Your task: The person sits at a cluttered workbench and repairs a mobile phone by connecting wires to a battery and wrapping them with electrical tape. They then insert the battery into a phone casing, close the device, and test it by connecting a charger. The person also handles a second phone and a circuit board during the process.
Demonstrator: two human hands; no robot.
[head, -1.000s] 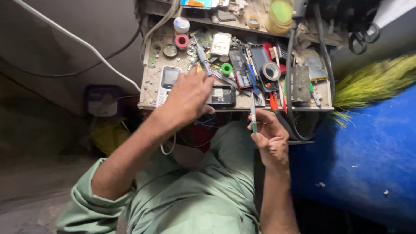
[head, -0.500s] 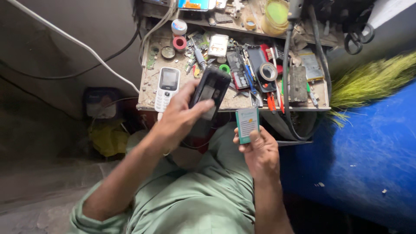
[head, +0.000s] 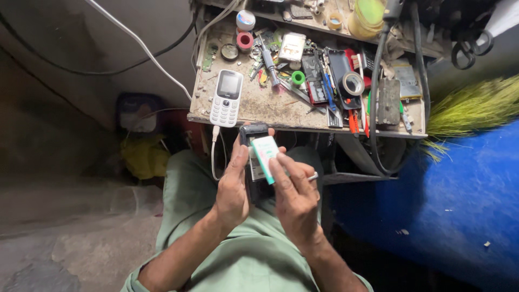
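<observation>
My left hand (head: pixel 233 186) grips a small black phone (head: pixel 254 162) with its back open, held upright over my lap just below the workbench edge. My right hand (head: pixel 294 194) holds a flat white and green battery (head: pixel 265 152) against the open back of that phone, fingertips pressing on it. A ring shows on one finger of the right hand. Both hands meet in front of my green-clothed knees.
A dusty workbench (head: pixel 254 105) carries a white keypad phone (head: pixel 227 97) with a cable, tape rolls (head: pixel 354 84), a green ring, screwdrivers, tweezers and phone parts. White and black cables (head: pixel 135 46) run along the wall. A blue barrel (head: pixel 448 205) stands right; broom bristles (head: pixel 470 108) lie above it.
My left hand lifted the black phone off the workbench and brought it down over my lap. My right hand moved the battery onto the phone's open back.
</observation>
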